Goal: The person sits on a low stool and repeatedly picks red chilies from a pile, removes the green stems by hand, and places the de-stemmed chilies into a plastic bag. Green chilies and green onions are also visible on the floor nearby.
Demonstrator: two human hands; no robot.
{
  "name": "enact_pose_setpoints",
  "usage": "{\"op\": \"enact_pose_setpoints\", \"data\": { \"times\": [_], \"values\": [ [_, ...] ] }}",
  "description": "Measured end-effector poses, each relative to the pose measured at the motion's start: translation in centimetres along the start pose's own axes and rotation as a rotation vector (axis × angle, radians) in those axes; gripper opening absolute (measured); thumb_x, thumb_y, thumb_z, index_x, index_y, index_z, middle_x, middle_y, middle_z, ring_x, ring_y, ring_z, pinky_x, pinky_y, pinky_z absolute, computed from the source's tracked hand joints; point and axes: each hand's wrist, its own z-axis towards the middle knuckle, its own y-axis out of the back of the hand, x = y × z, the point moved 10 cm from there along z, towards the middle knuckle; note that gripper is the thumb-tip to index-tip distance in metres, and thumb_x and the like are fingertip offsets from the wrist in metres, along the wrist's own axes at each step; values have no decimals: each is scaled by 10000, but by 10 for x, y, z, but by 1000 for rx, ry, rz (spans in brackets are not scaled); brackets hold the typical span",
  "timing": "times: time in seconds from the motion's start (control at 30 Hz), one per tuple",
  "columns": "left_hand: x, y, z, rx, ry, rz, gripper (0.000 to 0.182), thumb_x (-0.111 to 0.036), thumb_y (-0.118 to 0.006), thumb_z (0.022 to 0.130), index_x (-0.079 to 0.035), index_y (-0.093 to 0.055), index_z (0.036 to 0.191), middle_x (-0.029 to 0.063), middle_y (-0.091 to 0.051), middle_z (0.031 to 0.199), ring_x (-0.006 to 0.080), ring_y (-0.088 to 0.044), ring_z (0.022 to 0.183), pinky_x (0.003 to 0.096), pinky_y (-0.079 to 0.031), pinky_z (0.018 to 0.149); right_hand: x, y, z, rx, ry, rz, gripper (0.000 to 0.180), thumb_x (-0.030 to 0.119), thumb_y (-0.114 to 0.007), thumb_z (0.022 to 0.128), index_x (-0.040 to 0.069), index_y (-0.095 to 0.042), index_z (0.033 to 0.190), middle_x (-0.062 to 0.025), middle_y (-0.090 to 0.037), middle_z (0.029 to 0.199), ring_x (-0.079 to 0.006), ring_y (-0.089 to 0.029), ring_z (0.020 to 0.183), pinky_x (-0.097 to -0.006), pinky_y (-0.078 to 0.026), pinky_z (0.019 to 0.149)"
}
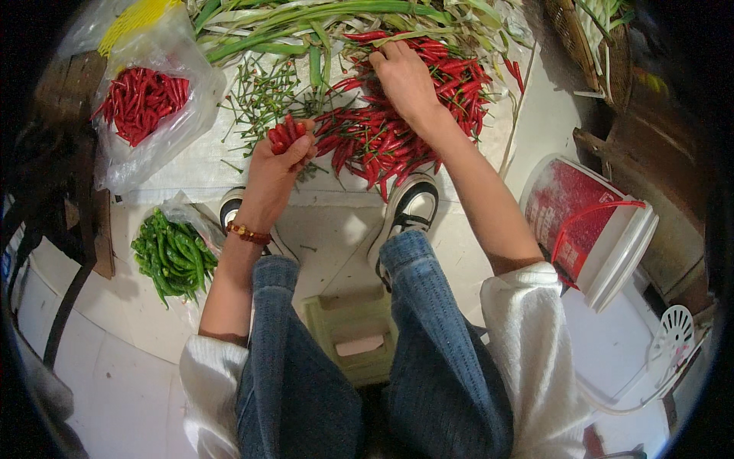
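My left hand [282, 158] is closed around a bunch of red chilli peppers [285, 133] whose ends stick out above the fingers. Over the far part of a heap of red chillies with green stems [378, 135], my right hand [401, 77] reaches down with bent fingers. Its fingertips touch the heap, and whether they pinch a chilli is hidden. Loose green chilli stems [261, 94] lie scattered left of the heap, on a white woven sheet [166, 178].
Stemless red chillies [146, 103] fill a clear plastic bag [200, 109] at the left. Below it, green peppers [172, 252] lie in another bag. Spring onions [275, 28] line the far edge. A red-and-white bucket [585, 224] lies tipped at right; a plastic stool [355, 327] is beneath me.
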Motion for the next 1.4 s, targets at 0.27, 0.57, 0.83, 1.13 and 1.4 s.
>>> {"op": "enact_pose_setpoints", "data": {
  "times": [0.27, 0.57, 0.83, 1.13, 1.4],
  "values": [
    [-22, -2, -4, -145, -234, 272, 187, -114, -587, 878, -9, -577, 1032, 24, -621, 916, 86, -573, 808, 242, -465, 729, 25, 14, -11, 8, -430, 965, 95, 72, -599, 802, -17, -619, 829, -101, -625, 751, -195, -607, 697, -319, -484, 629],
    [17, -15, -10, -44, 134, 25, 128, -166, -574, 886, -56, -533, 832, -18, -518, 692, 87, -464, 570, 260, -442, 593, 98, 44, -18, -120, 137, 557, 155, 63, -609, 665, 61, -599, 820, -74, -562, 798, -260, -554, 762, -336, -482, 621],
    [-7, 24, -9, -209, 15, 165, 147, -184, -583, 884, -38, -572, 886, 26, -596, 781, 102, -537, 658, 245, -440, 628, -3, -10, -14, 11, -140, -80, 88, 95, -550, 702, 29, -595, 738, -112, -561, 816, -273, -548, 833, -387, -471, 686],
    [-47, -7, -5, -194, -466, 547, 176, -175, -570, 895, -6, -569, 945, 28, -608, 782, 85, -539, 690, 257, -456, 660, 47, 23, -20, -21, -545, 1025, 95, 35, -653, 699, 14, -600, 775, -141, -592, 751, -317, -587, 708, -378, -470, 627],
    [-5, -12, -5, -132, 11, 116, 124, -144, -534, 915, -21, -522, 922, 38, -570, 828, 124, -529, 692, 268, -455, 695, 46, 6, -10, -173, -145, 541, 74, 67, -572, 697, 23, -556, 753, -140, -536, 734, -327, -551, 700, -422, -458, 600]
  ]
}}
